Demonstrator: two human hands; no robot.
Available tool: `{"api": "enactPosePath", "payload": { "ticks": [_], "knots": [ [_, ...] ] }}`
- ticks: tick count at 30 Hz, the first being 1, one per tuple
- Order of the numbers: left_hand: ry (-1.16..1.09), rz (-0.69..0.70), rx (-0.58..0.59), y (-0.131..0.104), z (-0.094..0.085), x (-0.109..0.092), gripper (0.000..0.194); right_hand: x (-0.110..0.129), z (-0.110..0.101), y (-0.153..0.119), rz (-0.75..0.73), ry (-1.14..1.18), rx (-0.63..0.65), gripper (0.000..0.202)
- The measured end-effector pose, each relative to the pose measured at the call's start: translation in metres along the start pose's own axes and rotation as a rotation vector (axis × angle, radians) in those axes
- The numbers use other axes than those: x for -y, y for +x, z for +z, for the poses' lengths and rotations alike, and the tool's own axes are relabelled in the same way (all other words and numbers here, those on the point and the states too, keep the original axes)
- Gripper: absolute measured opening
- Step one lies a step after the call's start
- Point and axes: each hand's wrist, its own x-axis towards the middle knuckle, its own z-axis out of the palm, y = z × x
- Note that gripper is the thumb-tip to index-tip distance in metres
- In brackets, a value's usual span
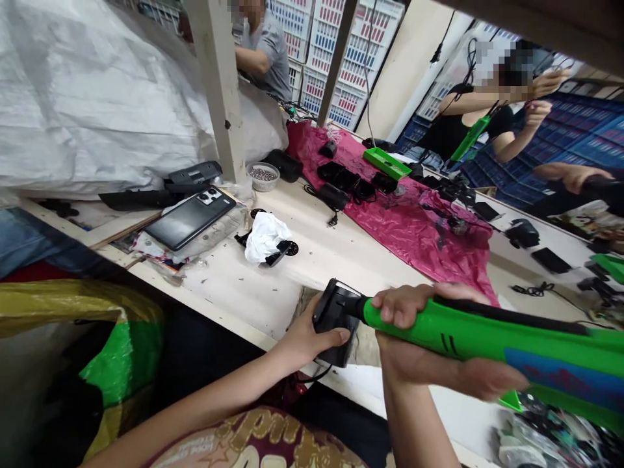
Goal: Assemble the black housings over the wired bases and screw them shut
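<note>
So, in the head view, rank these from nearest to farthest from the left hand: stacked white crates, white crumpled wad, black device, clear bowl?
From the left hand:
1. Black device: in its grip.
2. White crumpled wad: ahead on the bench, slightly left.
3. Clear bowl: farther, beyond the wad.
4. Stacked white crates: in the background, past the bench.

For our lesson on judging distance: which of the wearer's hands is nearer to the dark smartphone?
Left. In the picture, the left hand, holding the black casing, is below and right of the smartphone; the right hand, gripping the green tool, is farther right.
</note>
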Motion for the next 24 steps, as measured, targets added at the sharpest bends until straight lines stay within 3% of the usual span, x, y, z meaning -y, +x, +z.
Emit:
{"api": "enactPosePath", "payload": {
  "ticks": [3, 6, 11, 15, 18, 24],
  "knots": [
    [-0.042, -0.059, -0.052, 0.0, 0.0, 0.0, 0.061, 0.022, -0.017, -0.007, -0.021, -0.059, -0.005, 0.037],
    [-0.08, -0.099, -0.095, 0.0, 0.0, 0.001, 0.062, 0.033, -0.029, -0.02, 0.035, -0.074, -0.008, 0.041],
    [-0.097, -0.081, -0.122, 0.001, 0.0, 0.004, 0.065, 0.021, -0.029, -0.033, 0.049, -0.073, -0.075, 0.053],
    [-0.1, -0.07, -0.128, 0.001, 0.001, 0.003, 0.063, 0.007, -0.026, -0.034, 0.159, -0.068, -0.062, 0.055],
    [-0.104, -0.062, -0.133, -0.001, 0.003, 0.002, 0.063, 0.002, -0.028, -0.035, 0.136, -0.063, -0.063, 0.055],
    [-0.11, -0.083, -0.1, -0.005, 0.003, -0.003, 0.06, 0.023, -0.035, -0.033, 0.171, -0.176, -0.068, 0.056]
  ]
}}
